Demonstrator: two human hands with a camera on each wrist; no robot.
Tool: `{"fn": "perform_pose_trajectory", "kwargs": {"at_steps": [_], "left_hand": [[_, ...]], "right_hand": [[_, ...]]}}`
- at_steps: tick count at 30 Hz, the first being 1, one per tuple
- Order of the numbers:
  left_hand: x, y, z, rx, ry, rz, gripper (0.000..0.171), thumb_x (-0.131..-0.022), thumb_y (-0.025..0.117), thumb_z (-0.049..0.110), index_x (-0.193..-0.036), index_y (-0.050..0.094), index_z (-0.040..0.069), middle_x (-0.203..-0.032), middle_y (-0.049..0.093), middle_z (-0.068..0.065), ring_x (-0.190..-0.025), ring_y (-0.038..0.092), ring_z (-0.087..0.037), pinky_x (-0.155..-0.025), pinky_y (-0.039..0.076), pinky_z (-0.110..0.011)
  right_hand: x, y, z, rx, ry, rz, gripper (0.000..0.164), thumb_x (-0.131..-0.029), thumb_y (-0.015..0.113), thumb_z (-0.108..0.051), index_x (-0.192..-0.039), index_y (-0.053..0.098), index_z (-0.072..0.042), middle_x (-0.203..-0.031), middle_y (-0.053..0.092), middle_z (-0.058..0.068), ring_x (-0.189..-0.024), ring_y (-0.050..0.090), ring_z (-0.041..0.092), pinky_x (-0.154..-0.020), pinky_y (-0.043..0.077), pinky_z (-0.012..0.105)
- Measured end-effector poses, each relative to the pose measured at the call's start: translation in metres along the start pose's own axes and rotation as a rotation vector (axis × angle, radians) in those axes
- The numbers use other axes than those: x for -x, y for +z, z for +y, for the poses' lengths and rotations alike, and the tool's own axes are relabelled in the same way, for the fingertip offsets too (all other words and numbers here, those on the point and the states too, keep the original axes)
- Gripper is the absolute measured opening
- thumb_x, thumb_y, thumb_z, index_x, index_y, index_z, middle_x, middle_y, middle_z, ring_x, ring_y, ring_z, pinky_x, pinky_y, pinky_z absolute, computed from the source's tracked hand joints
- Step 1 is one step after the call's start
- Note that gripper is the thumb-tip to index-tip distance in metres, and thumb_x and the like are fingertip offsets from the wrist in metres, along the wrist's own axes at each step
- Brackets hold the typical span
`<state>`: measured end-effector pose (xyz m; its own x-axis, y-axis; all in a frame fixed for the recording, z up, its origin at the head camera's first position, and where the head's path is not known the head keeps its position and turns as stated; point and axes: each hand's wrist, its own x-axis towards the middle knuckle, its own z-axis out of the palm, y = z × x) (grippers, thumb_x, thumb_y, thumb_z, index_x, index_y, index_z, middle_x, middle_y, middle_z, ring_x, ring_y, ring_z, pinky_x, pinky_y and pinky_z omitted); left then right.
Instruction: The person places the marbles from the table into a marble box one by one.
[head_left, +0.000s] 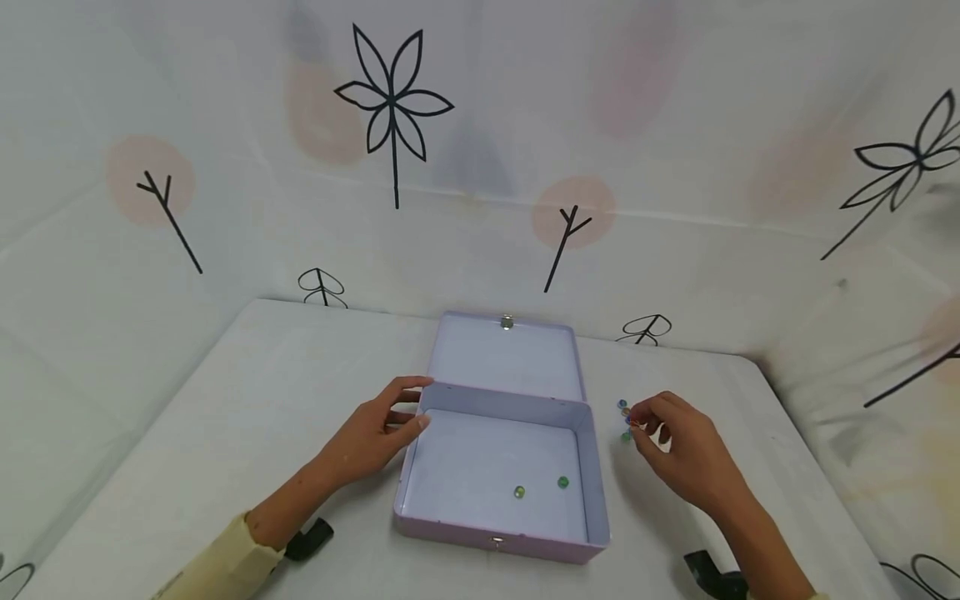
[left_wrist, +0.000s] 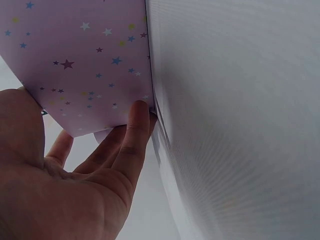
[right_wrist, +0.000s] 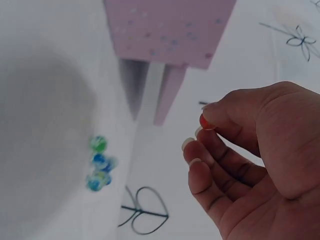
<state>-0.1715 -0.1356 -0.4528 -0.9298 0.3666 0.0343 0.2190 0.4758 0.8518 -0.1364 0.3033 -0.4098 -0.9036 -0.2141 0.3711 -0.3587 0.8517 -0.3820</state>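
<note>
- Right hand (head_left: 686, 454) pinching a red marble (right_wrist: 204, 122) at the fingertips, off to the right of the box (head_left: 442, 528), near the bench (head_left: 330, 354)!
- Probably glass: hard, light, slippery, quick to roll; across its middle looks the surest hold.
- Loose marbles (head_left: 622, 403) sit by that hand; two green marbles (head_left: 519, 492) lie inside the box.
- Left hand (head_left: 375, 433) holds the box's back-left corner, thumb at the rim; likely stiff, thin tin.
</note>
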Motion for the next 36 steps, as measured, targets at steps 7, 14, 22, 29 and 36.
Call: {"fn": "perform_pose_trajectory", "kwargs": {"at_steps": [7,14,22,29,36], "left_hand": [[0.002,0.000,0.001,-0.003,-0.001,-0.002,0.055,-0.106,0.066,0.043,-0.155,0.042,0.046,-0.154,0.057,-0.006,-0.123,0.070,-0.025,-0.101,0.059,-0.044],[0.001,0.000,0.002,-0.017,-0.005,0.002,0.056,-0.106,0.067,0.043,-0.155,0.041,0.047,-0.154,0.056,-0.005,-0.124,0.070,-0.027,-0.102,0.059,-0.045],[0.001,-0.001,0.004,-0.016,-0.010,0.004,0.055,-0.106,0.066,0.042,-0.155,0.041,0.048,-0.154,0.057,-0.005,-0.124,0.070,-0.026,-0.103,0.058,-0.046],[0.000,-0.001,0.003,-0.008,0.007,-0.002,0.055,-0.106,0.066,0.042,-0.155,0.042,0.046,-0.154,0.057,-0.007,-0.124,0.070,-0.027,-0.103,0.058,-0.048],[-0.001,0.000,0.000,-0.002,0.024,-0.004,0.054,-0.106,0.065,0.043,-0.155,0.042,0.044,-0.154,0.057,-0.009,-0.124,0.070,-0.030,-0.102,0.058,-0.050]], "right_hand": [[0.004,-0.002,-0.024,-0.060,-0.098,-0.006,0.035,-0.083,0.085,0.006,-0.102,0.070,-0.019,-0.097,0.064,-0.013,-0.083,0.058,0.005,-0.068,0.056,0.024],[0.007,-0.002,-0.042,-0.076,-0.119,-0.024,0.037,-0.082,0.085,0.009,-0.102,0.071,-0.019,-0.097,0.062,-0.015,-0.083,0.058,0.006,-0.068,0.055,0.023],[0.008,0.001,-0.052,-0.096,-0.134,-0.047,0.040,-0.081,0.088,0.007,-0.101,0.071,-0.024,-0.098,0.063,-0.017,-0.083,0.055,0.001,-0.068,0.054,0.022],[0.008,0.006,-0.055,-0.121,-0.120,-0.080,0.037,-0.082,0.087,0.005,-0.100,0.071,-0.023,-0.096,0.064,-0.015,-0.082,0.059,0.009,-0.068,0.054,0.021],[0.008,0.008,-0.053,-0.128,-0.139,-0.072,0.039,-0.081,0.087,0.007,-0.101,0.070,-0.022,-0.097,0.066,-0.012,-0.081,0.059,0.009,-0.068,0.054,0.022]]}}
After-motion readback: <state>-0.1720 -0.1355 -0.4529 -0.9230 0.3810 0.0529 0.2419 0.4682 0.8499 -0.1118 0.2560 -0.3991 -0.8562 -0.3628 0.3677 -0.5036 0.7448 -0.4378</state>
